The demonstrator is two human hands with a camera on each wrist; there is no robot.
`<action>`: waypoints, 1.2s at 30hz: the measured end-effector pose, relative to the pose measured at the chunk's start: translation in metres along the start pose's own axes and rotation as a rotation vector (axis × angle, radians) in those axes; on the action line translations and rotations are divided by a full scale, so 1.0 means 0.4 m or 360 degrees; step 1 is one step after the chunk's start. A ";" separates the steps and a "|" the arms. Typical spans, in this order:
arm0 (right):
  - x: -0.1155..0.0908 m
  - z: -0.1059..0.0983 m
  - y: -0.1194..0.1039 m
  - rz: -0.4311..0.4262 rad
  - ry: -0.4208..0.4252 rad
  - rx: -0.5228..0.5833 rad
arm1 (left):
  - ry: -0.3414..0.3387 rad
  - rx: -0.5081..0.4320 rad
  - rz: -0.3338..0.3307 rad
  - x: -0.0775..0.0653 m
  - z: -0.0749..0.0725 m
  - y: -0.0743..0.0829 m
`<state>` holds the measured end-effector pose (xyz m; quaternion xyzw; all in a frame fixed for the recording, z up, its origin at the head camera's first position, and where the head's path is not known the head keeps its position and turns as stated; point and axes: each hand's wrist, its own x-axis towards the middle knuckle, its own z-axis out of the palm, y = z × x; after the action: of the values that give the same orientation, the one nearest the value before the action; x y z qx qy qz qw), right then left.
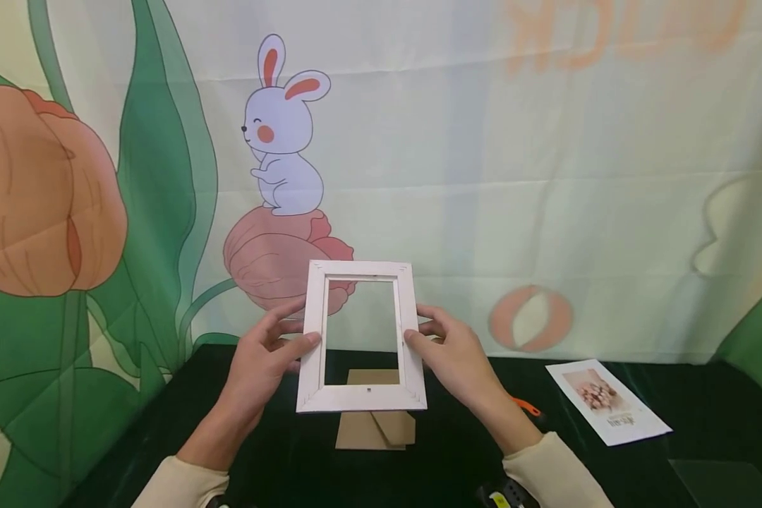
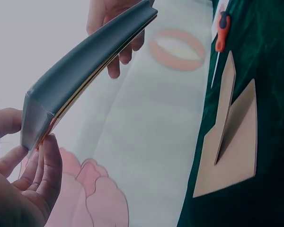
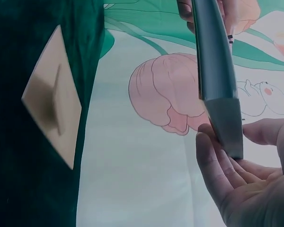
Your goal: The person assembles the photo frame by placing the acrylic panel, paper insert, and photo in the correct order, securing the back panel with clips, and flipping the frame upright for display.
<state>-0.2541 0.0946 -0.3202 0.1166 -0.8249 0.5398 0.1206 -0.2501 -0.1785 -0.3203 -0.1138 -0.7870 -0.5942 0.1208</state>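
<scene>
Between both hands a white picture frame (image 1: 365,268) is held upright above the table, its back toward the head camera and its middle see-through. My left hand (image 1: 263,363) grips the left side, thumb on the near face and fingers behind. The right hand (image 1: 454,356) pinches the opposite side the same way. In the left wrist view the frame (image 2: 80,66) appears edge-on. Beneath it on the table lies a brown backing board (image 1: 355,434) with a stand leg (image 2: 226,109) sticking up from it.
Right of the hands, a white sheet with a flower picture (image 1: 609,402) lies on the dark green cloth (image 1: 279,466). An orange-handled screwdriver (image 2: 222,33) lies near that sheet. A dark flat pane (image 1: 730,483) is at the lower right. Behind the table hangs a printed curtain (image 1: 432,176).
</scene>
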 end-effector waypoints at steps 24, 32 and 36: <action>-0.093 -0.150 0.088 0.0011 -0.0074 -0.0020 | -0.0185 -0.0220 -0.0064 -0.025 0.158 -0.011; -0.121 -0.181 0.111 0.0108 -0.0087 -0.0109 | -0.0285 -0.0303 -0.0106 -0.035 0.198 -0.019; -0.133 -0.197 0.117 0.0148 -0.0071 -0.0148 | -0.0340 -0.0308 -0.0121 -0.037 0.214 -0.023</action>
<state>-0.2132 0.1883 -0.3471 0.0843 -0.8561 0.5033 0.0822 -0.2437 -0.0990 -0.3563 -0.1576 -0.7380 -0.6561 0.0022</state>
